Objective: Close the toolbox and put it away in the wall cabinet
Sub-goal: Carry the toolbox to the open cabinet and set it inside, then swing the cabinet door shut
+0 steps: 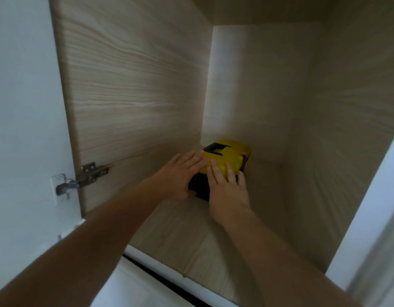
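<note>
A small toolbox point(229, 155) with a yellow lid, a black handle recess and a black body stands lid down on the wooden floor of the wall cabinet point(191, 235), toward the back. My left hand point(180, 171) lies flat on the lid's near left end, fingers together and thumb down against the black side. My right hand point(229, 187) rests flat on the lid's near right part, fingers stretched forward. Both palms press on the box rather than wrap around it. The near face of the box is partly hidden by my hands.
The cabinet door point(129, 96) stands open at the left, held by a metal hinge point(89, 173). The cabinet's back wall point(253, 85) is just behind the box and its right wall point(346, 129) stands well to the side. A white front edge point(147, 262) borders the shelf.
</note>
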Demonstrator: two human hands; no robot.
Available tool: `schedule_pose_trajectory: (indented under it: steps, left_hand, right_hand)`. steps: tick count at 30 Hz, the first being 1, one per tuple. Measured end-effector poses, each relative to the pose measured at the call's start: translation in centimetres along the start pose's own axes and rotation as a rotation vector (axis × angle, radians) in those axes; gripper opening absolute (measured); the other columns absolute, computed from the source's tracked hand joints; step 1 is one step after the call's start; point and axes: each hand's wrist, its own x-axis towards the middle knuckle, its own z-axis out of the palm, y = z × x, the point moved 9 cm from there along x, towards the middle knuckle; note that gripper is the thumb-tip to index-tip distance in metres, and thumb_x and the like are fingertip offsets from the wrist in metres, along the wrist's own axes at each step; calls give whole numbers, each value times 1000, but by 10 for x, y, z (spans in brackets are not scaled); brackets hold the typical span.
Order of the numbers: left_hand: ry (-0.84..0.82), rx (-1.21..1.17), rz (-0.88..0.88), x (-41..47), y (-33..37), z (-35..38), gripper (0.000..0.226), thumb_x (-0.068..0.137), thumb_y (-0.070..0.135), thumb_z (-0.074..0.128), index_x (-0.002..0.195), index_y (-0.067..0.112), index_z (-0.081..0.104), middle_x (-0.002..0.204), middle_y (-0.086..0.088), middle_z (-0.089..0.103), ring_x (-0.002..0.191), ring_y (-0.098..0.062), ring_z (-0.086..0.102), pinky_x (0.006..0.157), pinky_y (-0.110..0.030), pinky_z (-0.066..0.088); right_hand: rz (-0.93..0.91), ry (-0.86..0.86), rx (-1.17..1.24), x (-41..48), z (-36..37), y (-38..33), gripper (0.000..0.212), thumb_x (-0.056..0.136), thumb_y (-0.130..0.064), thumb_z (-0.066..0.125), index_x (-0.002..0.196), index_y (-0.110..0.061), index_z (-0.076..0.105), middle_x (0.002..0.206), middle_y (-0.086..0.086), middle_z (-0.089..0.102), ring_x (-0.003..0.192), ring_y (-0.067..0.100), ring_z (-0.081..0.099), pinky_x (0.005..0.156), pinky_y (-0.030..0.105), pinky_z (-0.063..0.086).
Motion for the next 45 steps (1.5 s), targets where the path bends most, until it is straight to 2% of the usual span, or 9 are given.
schedule_pose_trajectory:
  steps: [5,10,17,21,28,33,41,43,45]
  left_hand:
    - [-74,-23,-97,2,8,1,100,83,42,62,155,22,-5,164,-4,-13,152,-21,-6,121,-47,5]
    - [38,-313,-251,-72,-9,-20,98,85,39,64,155,28,-3,165,2,-10,150,-18,11,115,-29,16]
    - [516,-328,-682,-265,-38,-149,67,83,23,69,144,17,41,157,-1,24,134,-8,37,110,-26,31]
    - [923,24,-1079,-443,-19,-274,53,79,7,67,130,6,53,142,-15,40,130,-30,46,101,-37,42]
    - [954,-42,-1481,-561,-39,-308,57,79,10,63,133,8,47,137,-18,42,117,-37,54,100,-46,45]
    - [971,-171,-1541,-598,-53,-314,62,73,6,67,132,2,50,130,-22,47,115,-40,53,105,-48,42]
    - [1265,-361,-1579,-619,-70,-304,66,77,6,61,139,5,39,132,-20,51,116,-39,54,100,-52,45]
    - [1275,-429,-1525,-618,-74,-303,65,75,6,63,137,4,43,122,-18,58,109,-36,58,96,-47,48]
    - [1226,-439,-1477,-617,-74,-305,55,70,10,63,123,2,57,98,-12,64,87,-31,62,78,-37,51]
  right_hand:
    - [29,-37,42,14,1,10,79,92,-30,45,151,-19,-8,161,0,-15,145,31,-11,116,53,2]
    - [-141,89,181,-4,-29,-33,81,89,-25,52,152,-18,0,162,8,-5,146,33,-1,115,52,10]
    - [-482,332,377,-74,-111,-124,71,85,-9,48,148,-20,19,158,9,19,139,28,25,108,44,27]
    - [-686,425,562,-154,-191,-183,65,87,-14,47,147,-19,24,156,9,25,139,26,25,109,40,25]
    - [-849,548,603,-210,-262,-243,66,90,-16,46,149,-17,16,158,12,16,142,27,19,113,41,21]
    - [-904,610,581,-236,-304,-273,67,90,-17,47,149,-17,16,158,11,16,142,27,20,113,40,22]
    - [-863,603,499,-237,-308,-286,64,91,-21,46,150,-17,19,158,11,19,141,29,23,111,39,24]
    - [-852,604,488,-238,-311,-286,64,92,-22,46,150,-18,19,158,11,18,141,29,23,111,40,23]
    - [-838,610,486,-239,-314,-284,63,92,-23,45,150,-18,18,158,11,18,141,28,23,111,39,23]
